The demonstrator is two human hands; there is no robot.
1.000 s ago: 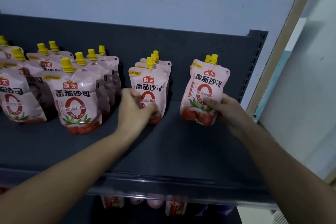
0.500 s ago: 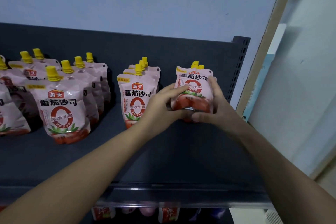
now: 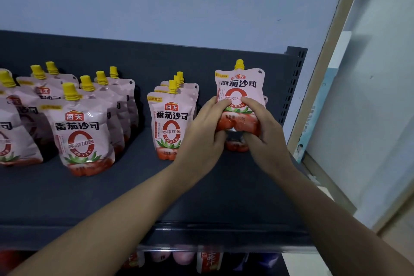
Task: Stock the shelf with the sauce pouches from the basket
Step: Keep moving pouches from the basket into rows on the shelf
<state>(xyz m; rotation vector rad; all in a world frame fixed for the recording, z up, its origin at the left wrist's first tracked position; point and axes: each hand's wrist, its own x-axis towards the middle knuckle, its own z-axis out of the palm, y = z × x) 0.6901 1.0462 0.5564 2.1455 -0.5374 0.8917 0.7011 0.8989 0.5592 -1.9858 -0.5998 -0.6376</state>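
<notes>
Looks mostly stocked to me. The shelf already has several rows of sauce pouches standing on the left and middle. The left hand and right hand are both wrapped around the bottom of one pouch at the far right, in front of another one. The basket's out of view, so can't tell what's left.

Bare dark shelf deck lying open across whole front, wide enough for arms to be reaching in. Pouch rows crowding left half. Middle column of pouches standing just beside left hand, narrow gap only. Both hands closing around raised pouch near perforated upright, blocking right end.
</notes>
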